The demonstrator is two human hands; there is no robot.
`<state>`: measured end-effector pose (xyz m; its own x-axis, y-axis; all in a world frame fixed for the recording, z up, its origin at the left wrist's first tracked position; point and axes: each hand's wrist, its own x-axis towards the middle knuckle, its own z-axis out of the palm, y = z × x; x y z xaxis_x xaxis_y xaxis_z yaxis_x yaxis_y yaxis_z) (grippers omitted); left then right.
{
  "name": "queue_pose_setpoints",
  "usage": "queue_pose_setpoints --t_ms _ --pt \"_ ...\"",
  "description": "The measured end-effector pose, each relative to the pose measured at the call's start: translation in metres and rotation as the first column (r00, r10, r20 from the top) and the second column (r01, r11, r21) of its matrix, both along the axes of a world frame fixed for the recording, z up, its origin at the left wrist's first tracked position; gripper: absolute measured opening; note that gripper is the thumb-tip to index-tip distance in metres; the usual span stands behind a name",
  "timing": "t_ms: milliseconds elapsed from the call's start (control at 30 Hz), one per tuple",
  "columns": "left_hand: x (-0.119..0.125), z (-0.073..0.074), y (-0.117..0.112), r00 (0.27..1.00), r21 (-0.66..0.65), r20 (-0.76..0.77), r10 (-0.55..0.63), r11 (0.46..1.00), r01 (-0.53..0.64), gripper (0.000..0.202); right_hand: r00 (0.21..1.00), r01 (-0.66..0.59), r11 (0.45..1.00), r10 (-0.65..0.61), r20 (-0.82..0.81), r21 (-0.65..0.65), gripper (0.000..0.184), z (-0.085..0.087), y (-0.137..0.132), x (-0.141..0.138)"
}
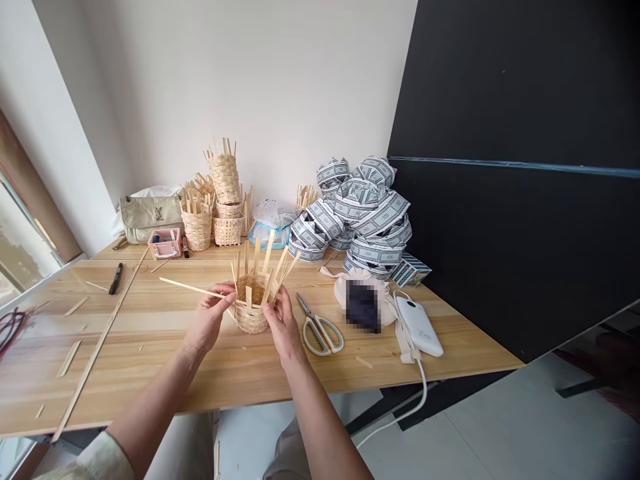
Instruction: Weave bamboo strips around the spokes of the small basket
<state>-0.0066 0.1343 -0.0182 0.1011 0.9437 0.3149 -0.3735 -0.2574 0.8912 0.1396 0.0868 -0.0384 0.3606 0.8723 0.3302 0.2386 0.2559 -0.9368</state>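
A small round woven basket stands on the wooden table in front of me, its upright splints sticking out above the rim. My left hand is closed at the basket's left side, pinching a thin strip that points out to the left. On the right side of the rim, my right hand grips the basket wall, thumb toward me and fingers behind. The fingertips behind the wall are partly hidden. Scissors with pale handles lie just right of my right hand.
Several woven baskets stand at the back beside a pink box and a bag. Patterned bands are piled at back right. A power bank trails a cable. A long strip and a pen lie left.
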Motion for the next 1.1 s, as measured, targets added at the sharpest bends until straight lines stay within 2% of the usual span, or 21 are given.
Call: queue_pose_setpoints --t_ms 167,333,500,633,700,733,833,867,933,1100 --pt "0.002 -0.005 -0.001 1.0 0.0 -0.019 -0.015 1.0 0.015 0.024 0.987 -0.089 0.996 0.089 -0.137 0.01 0.066 -0.004 0.001 0.0" --pt "0.003 -0.008 0.0 0.999 0.044 -0.047 0.007 0.999 -0.005 0.02 0.955 -0.194 0.981 0.183 -0.232 -0.025 0.075 -0.005 0.002 0.001" --pt "0.003 -0.004 -0.01 0.998 0.047 -0.065 0.016 0.999 -0.013 0.015 0.962 -0.165 0.986 0.156 -0.223 -0.022 0.07 -0.004 -0.003 0.001" --pt "-0.001 -0.008 -0.019 0.996 0.057 -0.075 0.045 0.998 -0.04 0.013 0.967 -0.151 0.987 0.137 -0.217 -0.047 0.066 -0.003 -0.014 -0.001" --pt "-0.003 -0.012 -0.02 0.996 0.064 -0.067 0.064 0.996 -0.059 0.013 0.98 -0.114 0.991 0.1 -0.174 -0.073 0.066 -0.001 -0.021 -0.004" --pt "-0.003 -0.014 -0.019 0.996 0.067 -0.06 0.07 0.996 -0.066 0.012 0.991 -0.047 0.997 0.038 -0.13 -0.063 0.064 0.0 -0.025 -0.005" --pt "-0.003 -0.017 -0.017 0.997 0.07 -0.049 0.056 0.996 -0.053 0.011 0.982 0.174 0.979 -0.18 0.061 0.104 0.036 0.01 -0.036 -0.008" --pt "-0.003 -0.016 -0.016 0.998 0.071 -0.048 0.034 0.997 -0.031 0.012 0.971 0.182 0.968 -0.204 0.124 0.171 0.026 0.013 -0.039 -0.008" --pt "-0.002 -0.015 -0.014 0.999 0.074 -0.044 -0.019 0.997 0.022 0.013 0.956 0.122 0.963 -0.179 0.231 0.238 0.02 0.02 -0.041 -0.008" --pt "-0.006 -0.008 -0.008 0.986 0.076 -0.122 -0.113 0.99 0.123 0.016 0.95 0.136 0.977 -0.176 0.259 0.166 0.025 0.029 -0.032 -0.002"
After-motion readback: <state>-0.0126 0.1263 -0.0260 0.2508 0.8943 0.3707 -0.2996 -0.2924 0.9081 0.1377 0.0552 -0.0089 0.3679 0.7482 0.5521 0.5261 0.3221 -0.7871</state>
